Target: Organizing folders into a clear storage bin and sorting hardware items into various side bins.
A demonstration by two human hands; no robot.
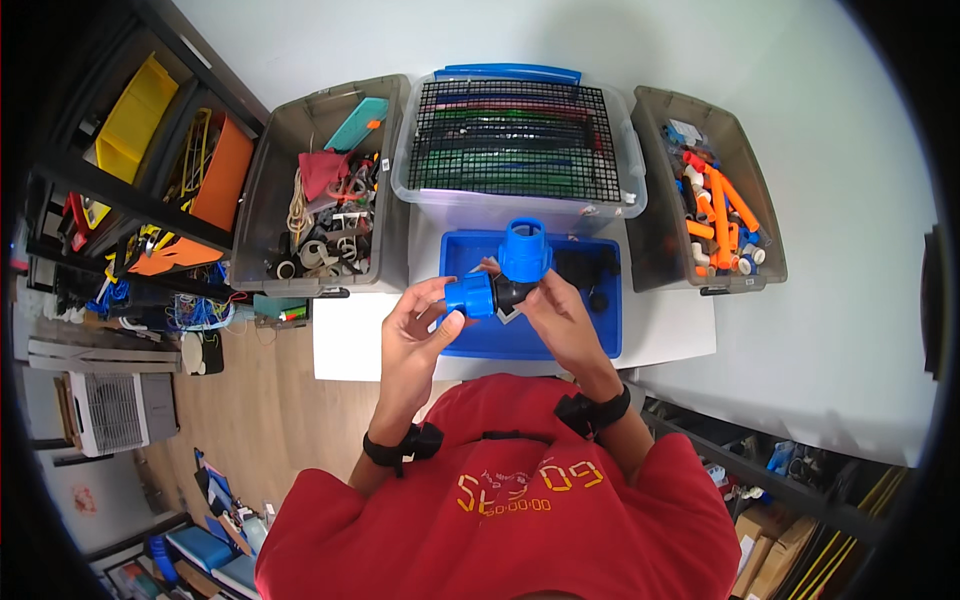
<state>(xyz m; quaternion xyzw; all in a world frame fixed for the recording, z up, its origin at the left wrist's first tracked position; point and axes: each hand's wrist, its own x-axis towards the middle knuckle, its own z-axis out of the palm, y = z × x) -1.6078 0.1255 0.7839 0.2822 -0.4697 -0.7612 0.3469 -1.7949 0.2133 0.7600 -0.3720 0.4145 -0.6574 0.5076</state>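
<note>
Between my two hands is a pipe elbow fitting with a black plastic body (511, 292) and two blue ribbed compression nuts. One blue nut (525, 251) points away from me, its round mouth visible. The other blue nut (470, 295) faces left, and the fingers and thumb of my left hand (420, 322) are closed around it. My right hand (559, 319) grips the black body at the corner, thumb on top. The fitting is held above a shallow blue tray (480, 346). Inside the tray, several black parts (581, 270) lie to the right.
The tray rests on a white table (671, 330). Behind it stands a clear bin (517, 196) topped by a black mesh grid (517, 142). Grey bins of mixed parts (326, 289) and orange tubes (720, 217) flank it. Black shelving (135, 187) rises at left.
</note>
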